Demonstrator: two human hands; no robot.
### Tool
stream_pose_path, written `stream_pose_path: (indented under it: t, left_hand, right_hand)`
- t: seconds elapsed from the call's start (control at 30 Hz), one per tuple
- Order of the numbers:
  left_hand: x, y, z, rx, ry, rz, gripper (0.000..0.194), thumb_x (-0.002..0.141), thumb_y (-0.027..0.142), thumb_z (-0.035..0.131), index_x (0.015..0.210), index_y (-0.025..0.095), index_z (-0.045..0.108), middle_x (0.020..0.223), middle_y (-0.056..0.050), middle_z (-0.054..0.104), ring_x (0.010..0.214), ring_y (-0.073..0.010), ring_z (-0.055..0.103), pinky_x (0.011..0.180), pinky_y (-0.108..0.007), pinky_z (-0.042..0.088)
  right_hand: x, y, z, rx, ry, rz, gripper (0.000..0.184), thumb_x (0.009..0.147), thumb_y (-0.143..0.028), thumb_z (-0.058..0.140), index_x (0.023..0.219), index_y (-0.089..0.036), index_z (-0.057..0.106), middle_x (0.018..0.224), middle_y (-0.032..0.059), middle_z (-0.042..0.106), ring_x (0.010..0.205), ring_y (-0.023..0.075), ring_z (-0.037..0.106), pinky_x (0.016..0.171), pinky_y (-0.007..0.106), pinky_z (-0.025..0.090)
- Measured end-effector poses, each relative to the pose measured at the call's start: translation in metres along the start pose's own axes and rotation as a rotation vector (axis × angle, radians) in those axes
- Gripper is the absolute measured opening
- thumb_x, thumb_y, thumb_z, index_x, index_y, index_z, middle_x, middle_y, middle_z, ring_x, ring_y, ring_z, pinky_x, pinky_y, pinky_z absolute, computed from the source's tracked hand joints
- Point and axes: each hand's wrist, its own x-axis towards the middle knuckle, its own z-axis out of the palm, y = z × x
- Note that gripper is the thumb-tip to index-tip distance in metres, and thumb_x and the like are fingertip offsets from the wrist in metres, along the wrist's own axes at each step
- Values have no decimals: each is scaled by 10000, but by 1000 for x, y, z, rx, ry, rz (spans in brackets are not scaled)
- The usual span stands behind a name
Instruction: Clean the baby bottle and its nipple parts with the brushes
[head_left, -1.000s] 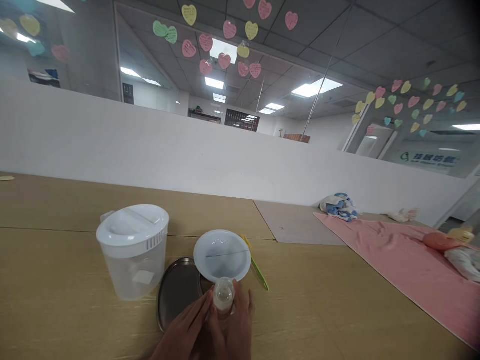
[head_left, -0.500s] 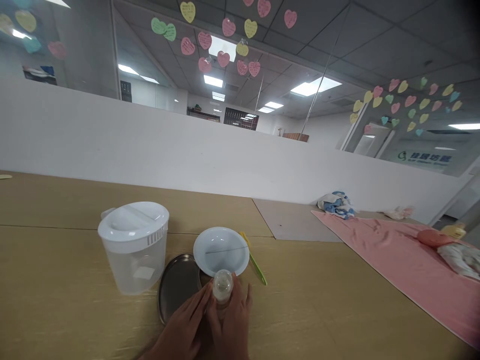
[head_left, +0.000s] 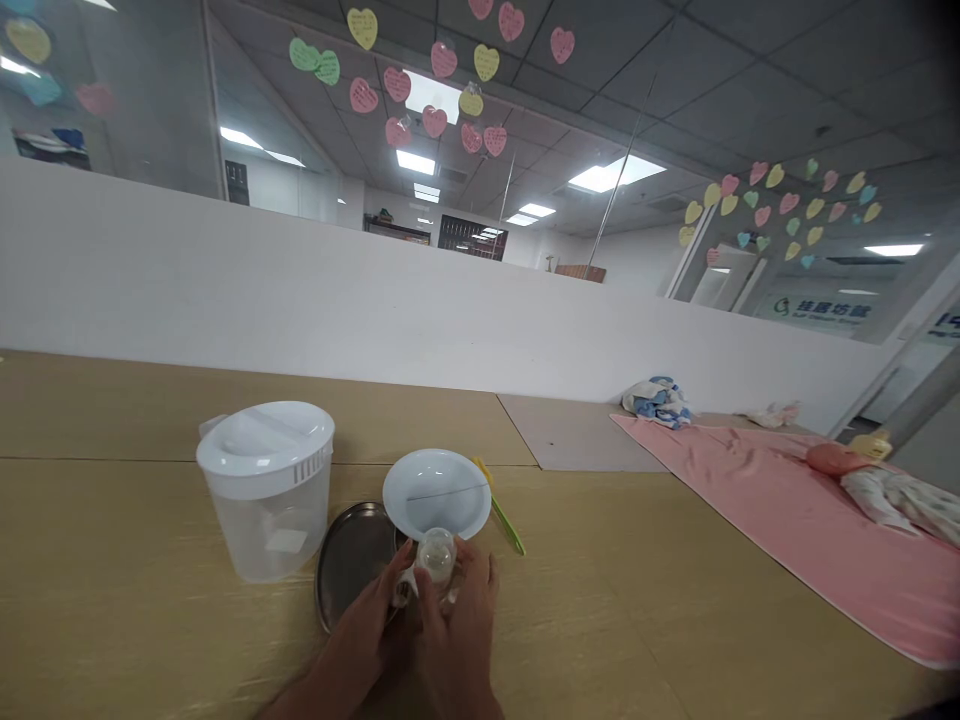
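Note:
Both of my hands are around a baby bottle (head_left: 436, 556) with a clear domed cap, held low in front of the white bowl (head_left: 437, 494). My right hand (head_left: 463, 620) wraps its right side, the thumb lying across the front. On the other side, my left hand (head_left: 369, 612) has its fingers closed at a pale, loop-like part beside the bottle, probably a handle. The bottle's lower part is hidden by my hands. Just left of them lies a dark round metal tray (head_left: 352, 560), partly covered by my left hand. A thin dark line spans the bowl.
A clear plastic bucket with a white lid (head_left: 266, 490) stands left of the tray. Right of the bowl lies a slim green and yellow tool (head_left: 508, 522). A pink cloth (head_left: 780, 510) covers the table's right side, with crumpled fabric (head_left: 657, 402) at its far edge.
The view has shifted slightly to the right. My left hand has drawn a little away from the cap, and the pale loop beside the bottle now shows.

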Motion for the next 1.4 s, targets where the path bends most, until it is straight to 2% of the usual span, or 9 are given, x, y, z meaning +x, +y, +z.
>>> stream_pose_path:
  t: [0.17, 0.4, 0.57, 0.87, 1.03, 1.2, 1.4]
  left_hand:
    - [3, 8, -3, 2, -62, -55, 449, 816, 234, 528, 1258, 218, 454, 1235, -59, 586, 1097, -201, 571, 961, -330, 450]
    - [2, 13, -7, -19, -40, -22, 457, 776, 197, 553, 1228, 225, 492, 1176, -50, 627, 1044, -211, 602, 925, -326, 476]
    - [2, 10, -6, -14, -52, -19, 443, 793, 193, 535, 1231, 222, 483, 1219, -51, 599, 1081, -207, 579, 956, -334, 456]
    - [1, 3, -3, 5, -63, -27, 475, 787, 206, 557, 1252, 217, 463, 1256, -73, 568, 1129, -213, 545, 981, -354, 439]
    - [2, 4, -4, 4, -66, -26, 484, 779, 217, 562, 1254, 221, 469, 1259, -69, 566, 1140, -223, 535, 986, -369, 434]
    - [3, 5, -5, -7, -58, -17, 481, 771, 226, 568, 1245, 222, 485, 1241, -65, 580, 1131, -232, 544, 979, -367, 441]
    - [3, 4, -4, -18, -26, -2, 467, 767, 234, 575, 1227, 215, 504, 1222, -71, 594, 1115, -237, 557, 971, -360, 449]
  right_hand:
    - [4, 1, -4, -76, 4, -90, 311, 859, -426, 487, 1069, -199, 517, 956, 59, 653, 885, 223, 602, 926, 450, 347]
    - [9, -4, -9, -55, -20, -15, 296, 847, -439, 505, 1019, -204, 553, 937, 64, 630, 881, 228, 557, 821, 386, 410]
    - [7, -4, -7, -35, -4, 6, 324, 843, -438, 509, 1054, -193, 528, 944, 81, 624, 901, 242, 557, 773, 372, 431]
    - [7, -1, -7, -95, 7, -75, 301, 852, -424, 501, 1061, -208, 519, 928, 57, 652, 889, 230, 598, 902, 434, 389]
    - [6, 2, -6, -115, 14, -54, 448, 834, -467, 518, 1169, -170, 495, 963, 93, 659, 931, 264, 594, 857, 446, 418]
    - [6, 6, -5, -135, -24, -130, 348, 855, -447, 492, 1085, -192, 551, 1015, 85, 664, 933, 260, 611, 933, 493, 366]
    - [9, 2, -9, -129, -37, -65, 333, 837, -468, 510, 1039, -206, 548, 961, 82, 662, 916, 261, 604, 780, 396, 473]
